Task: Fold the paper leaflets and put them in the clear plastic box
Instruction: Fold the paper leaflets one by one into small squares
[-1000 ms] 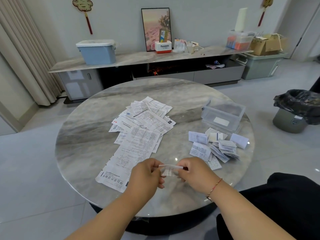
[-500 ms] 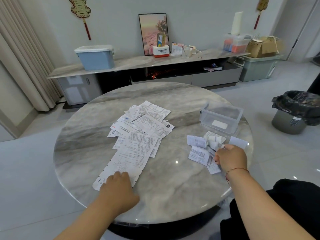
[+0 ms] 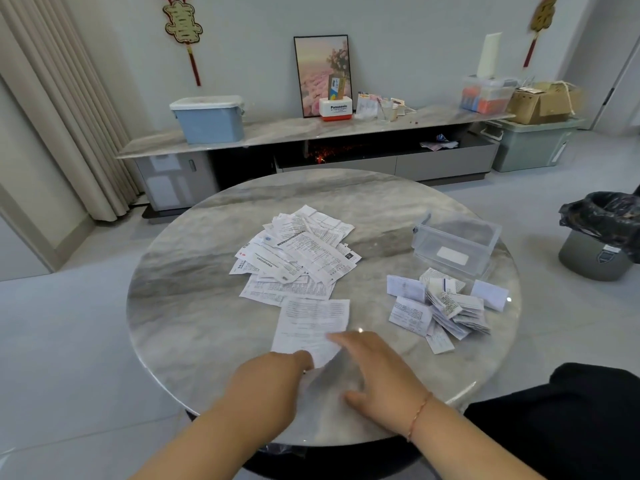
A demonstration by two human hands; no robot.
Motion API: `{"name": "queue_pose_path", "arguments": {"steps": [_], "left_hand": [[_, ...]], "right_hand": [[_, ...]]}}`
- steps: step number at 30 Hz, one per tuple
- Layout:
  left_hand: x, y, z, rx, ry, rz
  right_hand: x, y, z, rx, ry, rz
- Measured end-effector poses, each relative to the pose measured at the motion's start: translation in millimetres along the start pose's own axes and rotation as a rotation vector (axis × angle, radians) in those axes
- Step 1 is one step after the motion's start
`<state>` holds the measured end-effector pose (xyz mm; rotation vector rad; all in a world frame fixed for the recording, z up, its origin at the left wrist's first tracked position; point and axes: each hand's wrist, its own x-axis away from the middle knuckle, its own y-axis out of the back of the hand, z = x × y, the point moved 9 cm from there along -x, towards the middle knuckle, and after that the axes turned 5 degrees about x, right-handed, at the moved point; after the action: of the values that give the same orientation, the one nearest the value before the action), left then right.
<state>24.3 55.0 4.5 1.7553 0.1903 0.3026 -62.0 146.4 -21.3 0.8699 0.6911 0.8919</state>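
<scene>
A long unfolded leaflet (image 3: 311, 323) lies flat near the front of the round marble table (image 3: 194, 306). My left hand (image 3: 273, 379) grips its near end with curled fingers. My right hand (image 3: 374, 372) is spread flat, its fingertips touching the sheet's near right corner. Behind it sits a loose pile of unfolded leaflets (image 3: 298, 258). To the right lies a heap of folded leaflets (image 3: 440, 306). The clear plastic box (image 3: 457, 244) stands open just beyond that heap, with a white label on its wall and nothing visible inside.
A bin lined with a black bag (image 3: 602, 230) stands on the floor to the right of the table. My dark-clothed lap (image 3: 561, 427) is at the lower right. A long low console (image 3: 311, 133) with boxes runs along the back wall.
Both hands held a small folded leaflet; my right hand set it on the folded heap. My left hand pulled the long leaflet out of the pile toward me, and my right hand came back to it.
</scene>
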Motion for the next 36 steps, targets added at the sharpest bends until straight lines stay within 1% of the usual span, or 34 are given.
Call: {"name": "queue_pose_path", "arguments": {"steps": [2, 3, 4, 5, 6, 8, 9, 10, 11, 12, 14, 16, 17, 19, 21, 22, 23, 24, 25, 26, 27, 28, 29, 31, 33, 35, 36], "left_hand": [[4.9, 14.9, -9.4, 0.199, -0.041, -0.005], [7.0, 25.3, -10.3, 0.324, -0.046, -0.042], [7.7, 37.4, -8.9, 0.423, -0.058, -0.118], [9.0, 52.2, -3.6, 0.490, -0.069, -0.247], [12.9, 68.3, 6.7, 0.535, -0.054, -0.421], [27.8, 91.5, 30.6, 0.559, 0.040, -0.754], [33.8, 94.9, 36.3, 0.524, 0.068, -0.854], [34.7, 93.3, 36.2, 0.474, 0.057, -0.893], [30.9, 85.2, 31.1, 0.434, 0.016, -0.864], [24.1, 71.0, 22.7, 0.400, -0.039, -0.784], [9.8, 30.6, 4.5, 0.337, -0.133, -0.562], [-0.2, -5.7, -7.0, 0.300, -0.192, -0.388], [-3.2, -17.7, -11.4, 0.270, -0.224, -0.336], [-7.3, -31.5, -13.6, 0.206, -0.258, -0.289], [-12.1, -36.2, -9.4, 0.169, -0.243, -0.270], [-14.7, -36.6, -7.9, 0.148, -0.238, -0.271], [-17.1, -38.0, -7.4, 0.114, -0.236, -0.267], [-18.4, -37.4, -8.4, 0.085, -0.238, -0.254], [-19.5, -33.7, -9.3, 0.079, -0.238, -0.256], [-20.5, -31.6, -10.2, 0.095, -0.237, -0.249], [-21.3, -29.3, -9.9, 0.114, -0.220, -0.222], [-23.3, -26.3, -9.9, 0.134, -0.207, -0.173], [-25.8, -23.0, -6.7, 0.155, -0.188, -0.156], [-27.9, -11.5, 1.2, 0.212, -0.154, -0.186], [-26.2, 1.9, 5.9, 0.170, -0.157, -0.322], [-19.1, 5.3, 2.4, 0.167, -0.188, -0.434], [-16.5, 1.4, -3.1, 0.184, -0.218, -0.449]], "right_hand": [[-2.4, -12.3, 0.7, -0.037, -0.006, 0.045], [-3.4, -13.8, -3.7, -0.031, -0.056, 0.059], [-4.6, -13.6, -8.9, -0.049, -0.108, 0.058], [-4.5, -11.3, -13.7, -0.075, -0.171, 0.058], [-3.3, -9.7, -20.9, -0.112, -0.236, 0.050], [-0.3, -9.6, -34.3, -0.201, -0.357, 0.044], [1.1, -8.7, -38.6, -0.233, -0.408, 0.029], [2.1, -7.8, -43.5, -0.245, -0.457, 0.011], [4.2, -7.1, -49.2, -0.232, -0.521, 0.005], [6.1, -4.3, -53.5, -0.208, -0.577, -0.016], [9.7, -3.3, -61.4, -0.219, -0.673, -0.051], [10.1, -6.6, -63.5, -0.318, -0.705, -0.062], [9.8, -11.7, -66.9, -0.402, -0.722, -0.055], [10.9, -18.9, -72.5, -0.548, -0.744, -0.021], [13.7, -14.5, -73.4, -0.648, -0.778, 0.000], [15.2, -7.0, -76.7, -0.604, -0.783, -0.019], [15.8, 4.2, -80.5, -0.451, -0.757, -0.044], [13.4, 16.7, -77.0, -0.268, -0.674, -0.049], [8.9, 25.8, -64.3, -0.128, -0.535, -0.018], [4.7, 26.7, -47.3, -0.042, -0.371, 0.062], [4.1, 20.6, -34.2, -0.033, -0.250, 0.170], [5.8, 15.5, -26.5, -0.097, -0.205, 0.252], [6.4, 11.4, -27.2, -0.174, -0.210, 0.274], [3.0, 14.0, -40.3, -0.164, -0.260, 0.166], [-0.8, 13.9, -53.2, -0.121, -0.360, 0.090], [-0.6, 5.8, -60.3, -0.167, -0.462, 0.077], [0.9, 2.2, -62.4, -0.174, -0.511, 0.070]]}}
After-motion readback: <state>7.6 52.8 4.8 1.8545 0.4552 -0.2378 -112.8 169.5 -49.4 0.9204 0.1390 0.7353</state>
